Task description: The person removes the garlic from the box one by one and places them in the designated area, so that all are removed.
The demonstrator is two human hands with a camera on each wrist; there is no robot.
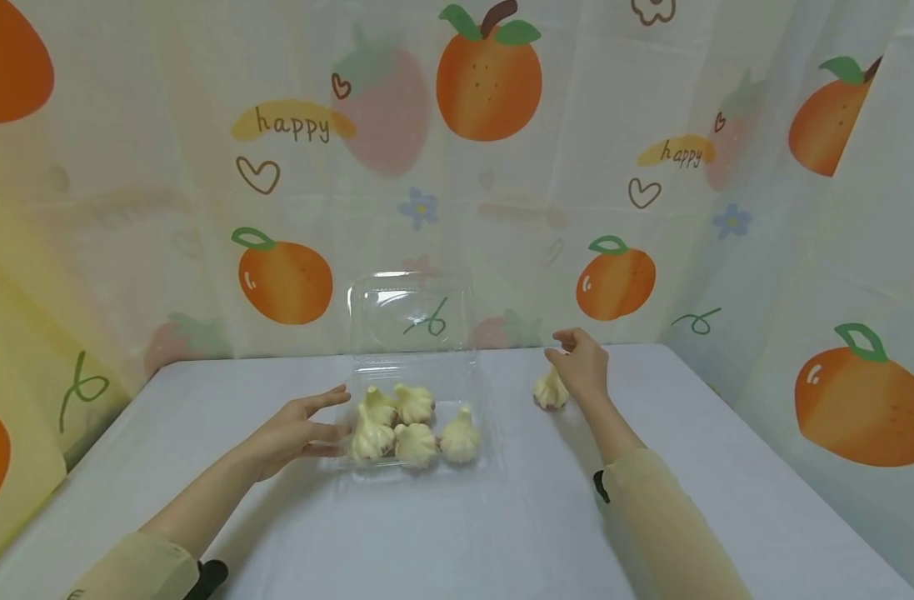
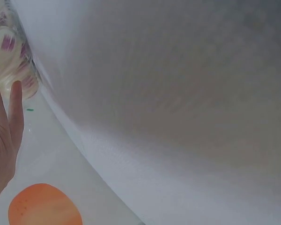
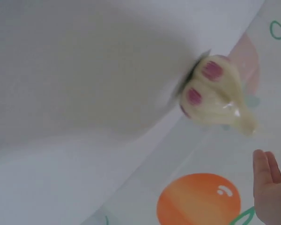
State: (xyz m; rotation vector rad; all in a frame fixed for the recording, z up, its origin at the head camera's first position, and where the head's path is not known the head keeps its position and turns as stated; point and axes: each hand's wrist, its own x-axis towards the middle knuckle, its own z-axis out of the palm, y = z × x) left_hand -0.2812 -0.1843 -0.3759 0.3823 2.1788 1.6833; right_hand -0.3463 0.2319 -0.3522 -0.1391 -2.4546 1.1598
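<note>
A clear plastic clamshell box (image 1: 427, 477) stands with its lid (image 1: 407, 321) raised, and several garlic bulbs (image 1: 415, 445) sit inside it. My left hand (image 1: 295, 435) is at the box's left side, fingers spread and fingertips right at the wall. In the left wrist view, the left hand (image 2: 2, 136) shows beside garlic bulbs (image 2: 9, 61) with purple streaks. Right of the box, a single garlic bulb (image 1: 549, 392) sits on the table. My right hand (image 1: 582, 367) is just above it, fingers loosely bent. In the right wrist view, the garlic bulb (image 3: 215, 91) stands apart from the fingertips of the right hand (image 3: 271, 192).
The white-covered table (image 1: 442, 542) ends at a patterned curtain (image 1: 531, 217) with oranges and strawberries. The raised lid stands close to the curtain at the table's back edge. More curtain hangs along both sides.
</note>
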